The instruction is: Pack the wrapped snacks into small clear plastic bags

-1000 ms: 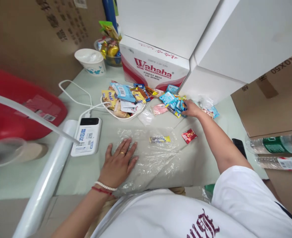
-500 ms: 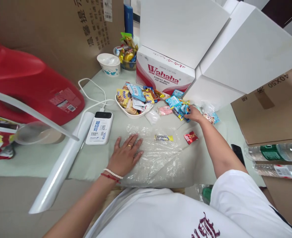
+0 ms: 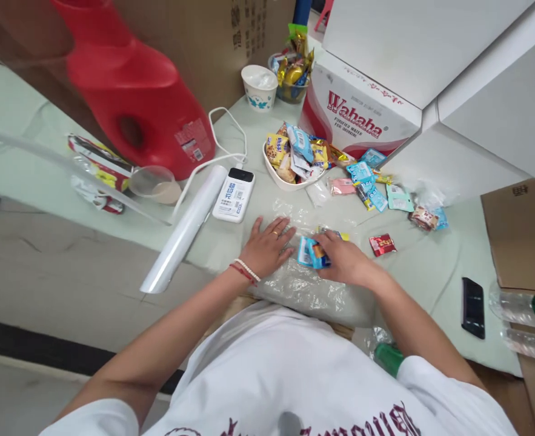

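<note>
My left hand (image 3: 268,247) lies flat, fingers spread, on a sheet of clear plastic film (image 3: 312,297) spread over the table's near edge. Over the same film my right hand (image 3: 343,259) grips a blue snack packet (image 3: 311,252) between thumb and fingers. Behind that hand, a yellow-ended packet (image 3: 342,236) on the film is partly covered. A small red packet (image 3: 382,244) lies to the right. Farther back, a white dish (image 3: 289,183) is heaped with snack packets, and several blue packets (image 3: 362,173) lie loose beside it.
A white power bank (image 3: 233,195) with a cable and a roll of film (image 3: 183,233) lie to the left. Behind them stands a red jug (image 3: 158,103). A Wahaba box (image 3: 358,112) is at the back. A phone (image 3: 473,307) and plastic bottles (image 3: 528,310) are at right.
My right hand has come from the loose packets at the back to the film, bringing a blue packet. My left hand stays flat on the film. The camera view has shifted.
</note>
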The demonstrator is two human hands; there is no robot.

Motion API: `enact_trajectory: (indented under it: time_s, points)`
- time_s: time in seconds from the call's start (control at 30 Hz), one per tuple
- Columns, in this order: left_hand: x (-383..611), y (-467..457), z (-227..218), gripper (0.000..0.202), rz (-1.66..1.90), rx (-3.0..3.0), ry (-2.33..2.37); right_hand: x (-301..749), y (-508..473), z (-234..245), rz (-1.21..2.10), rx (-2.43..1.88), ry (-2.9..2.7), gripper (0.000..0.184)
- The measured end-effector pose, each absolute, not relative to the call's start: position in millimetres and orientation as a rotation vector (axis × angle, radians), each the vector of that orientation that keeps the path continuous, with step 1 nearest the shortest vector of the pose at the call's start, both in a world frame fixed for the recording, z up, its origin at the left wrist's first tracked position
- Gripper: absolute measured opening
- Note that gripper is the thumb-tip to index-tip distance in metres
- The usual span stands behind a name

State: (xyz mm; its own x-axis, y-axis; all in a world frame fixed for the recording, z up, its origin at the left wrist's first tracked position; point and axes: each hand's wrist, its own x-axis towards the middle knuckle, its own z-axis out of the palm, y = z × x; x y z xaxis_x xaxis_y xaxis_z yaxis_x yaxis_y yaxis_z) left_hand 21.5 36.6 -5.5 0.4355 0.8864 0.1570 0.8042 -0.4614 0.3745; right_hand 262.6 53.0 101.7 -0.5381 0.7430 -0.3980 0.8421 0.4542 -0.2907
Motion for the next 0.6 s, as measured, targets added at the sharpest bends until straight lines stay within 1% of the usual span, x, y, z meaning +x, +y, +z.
enact_trajectory:
  time_s: [0.07,0.17,0.23,0.4,0.43,0.47,0.57,0.6]
  points:
    - [20,35,-5,0.049,0.495,2.474,1.484,249,44,82,-0.631,1.41,2.464,0.077]
    - [21,32,-4,0.044,0.526,2.543,1.453,244,40,63,-0.713,1.473,2.484,0.084]
    - [24,31,-4,0.043,0.547,2.578,1.405,242,39,60,-0.779,1.529,2.49,0.089]
    - [26,32,4,0.051,0.537,2.601,1.37,247,32,67,-0.845,1.61,2.526,0.103]
    - [22,32,7,0.053,0.536,2.593,1.386,254,28,71,-0.879,1.609,2.59,0.1]
    - [17,31,11,0.055,0.54,2.585,1.398,264,22,75,-0.909,1.622,2.658,0.092]
    - [-6,26,21,0.053,0.541,2.615,1.248,301,-9,81,-0.928,1.684,2.799,0.055]
    - [-15,22,23,0.052,0.52,2.636,1.12,312,-22,79,-0.911,1.666,2.818,0.048]
